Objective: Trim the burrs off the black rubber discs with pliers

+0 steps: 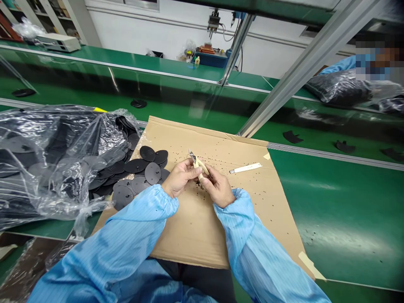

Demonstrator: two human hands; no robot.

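Both my hands meet over a sheet of brown cardboard (246,198). My right hand (217,187) is closed around small cutting pliers (197,162) with cream handles, the metal tip pointing up and left. My left hand (179,176) is closed right against the pliers' jaws, pinching something too small to make out. Just left of my left hand lies a spill of round black plastic discs (142,172) on the cardboard's edge. Tiny black bits are scattered over the cardboard.
A clear plastic bag (47,160) full of black discs lies at the left. A white strip (245,168) rests on the cardboard. Green conveyor belt (341,210) runs around, with slanted metal posts (303,63). Another person in blue sits at the far right by a bag (341,88).
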